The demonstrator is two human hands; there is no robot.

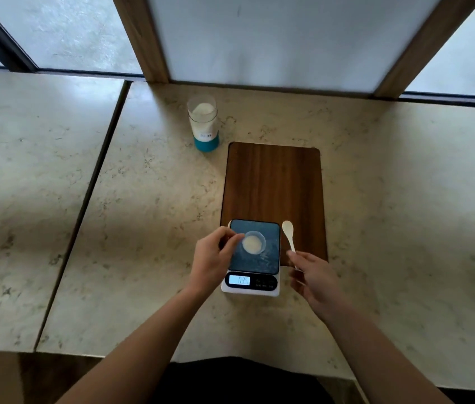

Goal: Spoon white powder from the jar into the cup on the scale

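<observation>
A small clear cup [254, 242] with white powder in it sits on the dark platform of a white kitchen scale [265, 263], whose display is lit. My left hand [213, 259] is at the cup's left side, fingertips touching or nearly touching its rim. My right hand [315, 277] holds a white spoon [289, 235] by the handle, bowl pointing away, to the right of the scale above the board. The open jar [203, 121] of white powder, clear with a teal base, stands upright farther back and to the left.
The scale rests on the near end of a dark wooden board [274, 182] on a marble counter [148, 205]. A seam [93, 193] splits the counter at the left. Window frames [148, 39] rise along the far edge.
</observation>
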